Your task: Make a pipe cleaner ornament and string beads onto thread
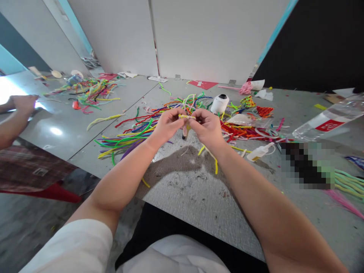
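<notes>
Gray tabletop (184, 193) — pipe cleaners (133, 138), white spool (219, 104), squeeze bottle (259, 152), clear bottle (330, 119)

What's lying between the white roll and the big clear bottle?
In the head view, a clear plastic bag and a tangle of red-orange fuzzy sticks, among other bits.

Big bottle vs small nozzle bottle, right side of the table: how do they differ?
Size: the big bottle is far larger than the small nozzle bottle.
Material: the big bottle is clear; the small nozzle bottle looks milky white.
Framing: the big bottle is cut off by the picture's edge; the small nozzle bottle shows whole.
Shared: both are on the gray table.
</notes>
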`<act>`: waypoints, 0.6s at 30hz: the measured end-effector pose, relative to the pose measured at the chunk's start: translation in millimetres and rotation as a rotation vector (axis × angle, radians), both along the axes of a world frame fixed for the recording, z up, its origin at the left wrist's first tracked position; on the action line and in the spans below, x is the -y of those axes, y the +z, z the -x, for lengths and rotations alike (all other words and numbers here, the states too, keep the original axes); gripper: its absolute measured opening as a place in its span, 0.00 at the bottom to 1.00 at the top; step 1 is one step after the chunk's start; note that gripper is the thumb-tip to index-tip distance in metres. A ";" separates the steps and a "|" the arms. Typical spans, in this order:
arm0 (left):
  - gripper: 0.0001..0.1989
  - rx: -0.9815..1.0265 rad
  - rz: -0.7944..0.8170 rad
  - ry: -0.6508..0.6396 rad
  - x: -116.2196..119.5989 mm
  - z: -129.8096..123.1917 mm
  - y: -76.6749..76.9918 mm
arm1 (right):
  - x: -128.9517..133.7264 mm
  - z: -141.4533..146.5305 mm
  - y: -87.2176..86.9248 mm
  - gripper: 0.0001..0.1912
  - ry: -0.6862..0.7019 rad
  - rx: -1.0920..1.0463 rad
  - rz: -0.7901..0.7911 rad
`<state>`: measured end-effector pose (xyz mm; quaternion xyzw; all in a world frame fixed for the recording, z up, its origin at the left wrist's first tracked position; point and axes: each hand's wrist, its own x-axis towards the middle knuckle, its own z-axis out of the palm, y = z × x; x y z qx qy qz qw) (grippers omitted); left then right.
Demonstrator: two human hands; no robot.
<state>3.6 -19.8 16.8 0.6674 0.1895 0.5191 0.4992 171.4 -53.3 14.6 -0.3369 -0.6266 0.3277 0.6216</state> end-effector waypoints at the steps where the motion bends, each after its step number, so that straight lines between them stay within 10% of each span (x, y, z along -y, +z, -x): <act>1: 0.12 0.014 0.000 0.001 -1.9 0.2 -0.7 | -0.7 -1.4 -0.3 0.13 0.008 -0.005 0.009; 18: 0.21 -0.076 -0.063 0.022 0.3 -2.6 -4.1 | -0.7 -0.6 -5.5 0.07 -0.048 0.001 0.066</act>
